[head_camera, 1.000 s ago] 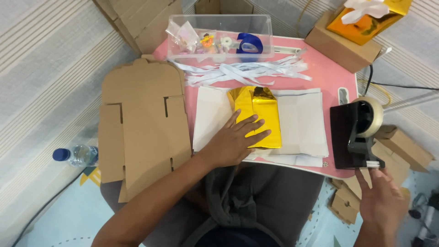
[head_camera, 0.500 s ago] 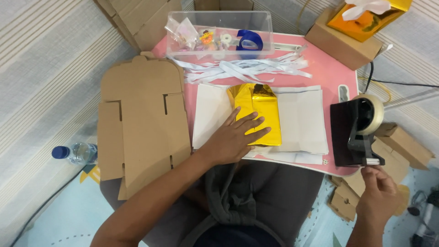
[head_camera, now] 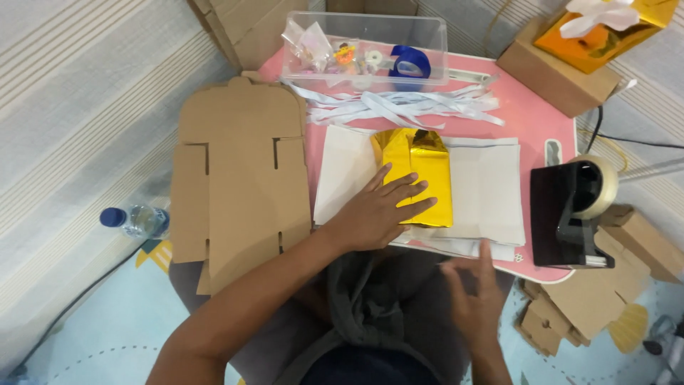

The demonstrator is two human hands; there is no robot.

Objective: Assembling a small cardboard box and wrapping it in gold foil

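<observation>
gold pouch (head_camera: 420, 171) lies mid-tabletop on white paper (head_camera: 491, 192), one of each. left hand (head_camera: 377, 210) presses flat on its near-left corner, fingers (head_camera: 406, 192) spread and gripping nothing, likely to keep it from sliding. right hand (head_camera: 474, 292) hovers open and empty at the near edge (head_camera: 541, 274), beside one tape dispenser (head_camera: 570, 207). one flat cardboard blank (head_camera: 239, 178) overhangs the left edge.

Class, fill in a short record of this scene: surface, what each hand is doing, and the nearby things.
Surface: small pink table
Left hand: flat on shiny gold foil pouch, which lies on white paper sheets
Right hand: open, at the sheets' near edge
Left of table: flat brown cardboard box blank
Right: black tape dispenser
Back: clear plastic tub
</observation>
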